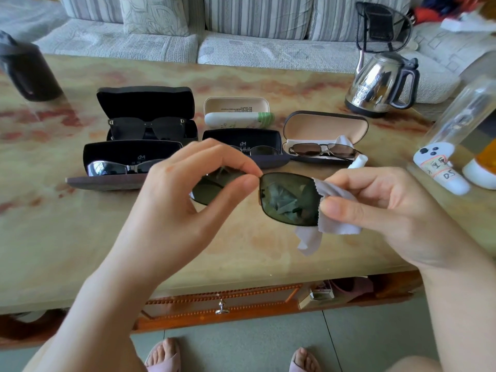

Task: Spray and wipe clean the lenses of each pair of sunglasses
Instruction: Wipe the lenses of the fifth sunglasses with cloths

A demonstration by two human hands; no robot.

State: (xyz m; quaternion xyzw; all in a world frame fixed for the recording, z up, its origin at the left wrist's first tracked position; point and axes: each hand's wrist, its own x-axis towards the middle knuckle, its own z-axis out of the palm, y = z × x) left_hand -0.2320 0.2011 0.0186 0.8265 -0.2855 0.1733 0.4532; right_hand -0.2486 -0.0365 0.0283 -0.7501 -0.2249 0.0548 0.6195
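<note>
Left hand (193, 189) pinches the sunglasses (284, 197) at the top rim by the bridge, thumb and forefinger closed on the frame. Right hand (389, 208) pinches a grey cloth (338, 224) wrapped over the outer edge of the right-side lens, thumb on the front. The glasses are held in the air above the table (80, 237), near its front edge. Their long axis runs left-right and dips slightly to the right, with the dark green lenses facing up toward the camera. Behind them are open cases (145, 103) in two rows, several holding other pairs. The table top is glossy beige with red marbling. A steel kettle (375, 84) stands far right and a striped grey sofa (241, 36) lies beyond. A wooden drawer (221, 308) sits under the table edge, above a tiled floor (241, 345).
</note>
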